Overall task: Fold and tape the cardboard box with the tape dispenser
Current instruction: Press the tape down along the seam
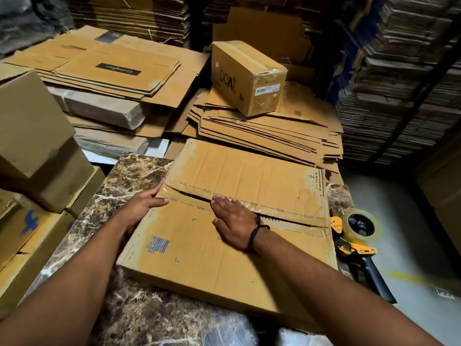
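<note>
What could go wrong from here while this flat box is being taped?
1. Left of the right hand, the flaps of the flat brown cardboard box gape along the seam. Tape pressed there may wrinkle or leave the gap open.
2. The yellow and black tape dispenser lies at the right edge of the brown marble table, with its handle overhanging. An elbow could knock it off.

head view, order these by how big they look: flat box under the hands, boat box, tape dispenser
1. flat box, clearly largest
2. boat box
3. tape dispenser
The last two look close, and the boat box sits farther back, so that order is unsure.
</note>
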`<state>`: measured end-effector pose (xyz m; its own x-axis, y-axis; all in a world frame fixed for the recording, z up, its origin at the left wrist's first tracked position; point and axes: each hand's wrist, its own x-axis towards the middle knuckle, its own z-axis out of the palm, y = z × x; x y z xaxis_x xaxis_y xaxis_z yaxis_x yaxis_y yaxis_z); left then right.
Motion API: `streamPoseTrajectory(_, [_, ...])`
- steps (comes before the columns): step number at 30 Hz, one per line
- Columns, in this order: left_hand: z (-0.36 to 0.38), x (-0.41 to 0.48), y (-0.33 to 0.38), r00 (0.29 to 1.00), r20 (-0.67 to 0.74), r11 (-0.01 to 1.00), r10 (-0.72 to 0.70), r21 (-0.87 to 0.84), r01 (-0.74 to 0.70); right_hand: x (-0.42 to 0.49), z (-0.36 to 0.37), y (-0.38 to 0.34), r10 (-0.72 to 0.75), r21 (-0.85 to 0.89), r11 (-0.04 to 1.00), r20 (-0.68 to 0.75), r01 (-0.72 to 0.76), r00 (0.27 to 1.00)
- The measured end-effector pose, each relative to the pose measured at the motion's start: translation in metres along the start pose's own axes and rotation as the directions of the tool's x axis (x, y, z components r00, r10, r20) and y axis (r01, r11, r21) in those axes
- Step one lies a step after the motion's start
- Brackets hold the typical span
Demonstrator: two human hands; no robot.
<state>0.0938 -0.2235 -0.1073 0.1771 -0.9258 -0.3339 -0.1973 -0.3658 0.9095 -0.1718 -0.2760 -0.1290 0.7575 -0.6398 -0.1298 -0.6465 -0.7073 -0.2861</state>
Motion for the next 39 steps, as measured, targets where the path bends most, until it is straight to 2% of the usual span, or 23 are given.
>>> streamPoseTrajectory(3, [0.003, 0.007, -0.002, 0.999, 0.044, 0.997, 0.027, -0.072, -0.024, 0.000, 0.000, 0.001, -0.005, 0.009, 1.000, 0.008, 0.005, 1.000])
streamPoseTrajectory(5, [0.005, 0.012, -0.008, 0.998, 0.024, 0.996, 0.055, -0.074, -0.053, 0.000, 0.001, 0.001, -0.008, 0.002, 1.000, 0.009, 0.008, 1.000])
streamPoseTrajectory(10, [-0.001, 0.019, -0.014, 0.999, -0.050, 0.998, 0.013, 0.059, -0.010, -0.004, -0.011, 0.003, -0.030, 0.072, 0.997, 0.040, 0.027, 0.999])
streamPoseTrajectory(12, [0.007, 0.012, -0.007, 0.993, -0.112, 0.970, 0.048, 0.244, -0.020, -0.012, -0.020, 0.010, -0.027, 0.105, 0.994, 0.042, 0.022, 0.999])
streamPoseTrajectory(14, [0.020, 0.006, -0.005, 0.977, -0.156, 0.827, 0.143, 0.561, -0.031, -0.028, -0.029, 0.023, 0.007, 0.068, 0.998, 0.009, -0.007, 1.000])
streamPoseTrajectory(16, [0.032, -0.005, 0.001, 0.949, -0.143, 0.636, 0.280, 0.769, -0.071, -0.049, -0.040, 0.043, 0.100, -0.002, 0.995, -0.024, -0.100, 0.995])
streamPoseTrajectory(18, [0.045, -0.016, 0.008, 0.945, -0.081, 0.536, 0.317, 0.837, -0.108, -0.072, -0.053, 0.070, 0.281, -0.051, 0.958, -0.054, -0.284, 0.958])
streamPoseTrajectory(21, [0.081, -0.042, 0.014, 0.970, -0.023, 0.485, 0.243, 0.869, -0.101, -0.105, -0.059, 0.114, 0.536, -0.064, 0.837, -0.106, -0.543, 0.838])
streamPoseTrajectory(22, [0.098, -0.053, 0.014, 0.973, -0.023, 0.465, 0.231, 0.881, -0.089, -0.114, -0.058, 0.123, 0.598, -0.019, 0.799, -0.094, -0.602, 0.796])
streamPoseTrajectory(24, [0.130, -0.074, 0.010, 0.978, -0.036, 0.418, 0.207, 0.907, -0.055, -0.126, -0.052, 0.132, 0.678, 0.275, 0.709, -0.013, -0.650, 0.735])
streamPoseTrajectory(26, [0.152, -0.091, 0.002, 0.982, -0.055, 0.371, 0.181, 0.929, -0.017, -0.132, -0.046, 0.128, 0.674, 0.562, 0.605, 0.015, -0.564, 0.739])
streamPoseTrajectory(28, [0.157, -0.097, -0.007, 0.975, -0.076, 0.343, 0.210, 0.939, -0.001, -0.133, -0.046, 0.122, 0.652, 0.683, 0.556, -0.005, -0.474, 0.758])
streamPoseTrajectory(31, [0.138, -0.093, -0.012, 0.942, -0.073, 0.333, 0.329, 0.942, -0.043, -0.134, -0.040, 0.107, 0.675, 0.735, 0.504, -0.009, -0.453, 0.738])
streamPoseTrajectory(34, [0.112, -0.095, -0.013, 0.845, -0.099, 0.394, 0.525, 0.909, -0.139, -0.142, -0.022, 0.080, 0.730, 0.746, 0.479, -0.046, -0.462, 0.682])
streamPoseTrajectory(37, [0.103, -0.111, -0.013, 0.737, -0.281, 0.483, 0.615, 0.873, -0.070, -0.154, -0.009, 0.056, 0.759, 0.756, 0.469, -0.081, -0.456, 0.646])
streamPoseTrajectory(39, [0.117, -0.128, -0.014, 0.716, -0.387, 0.564, 0.581, 0.825, -0.011, -0.160, -0.008, 0.050, 0.752, 0.750, 0.493, -0.114, -0.440, 0.649])
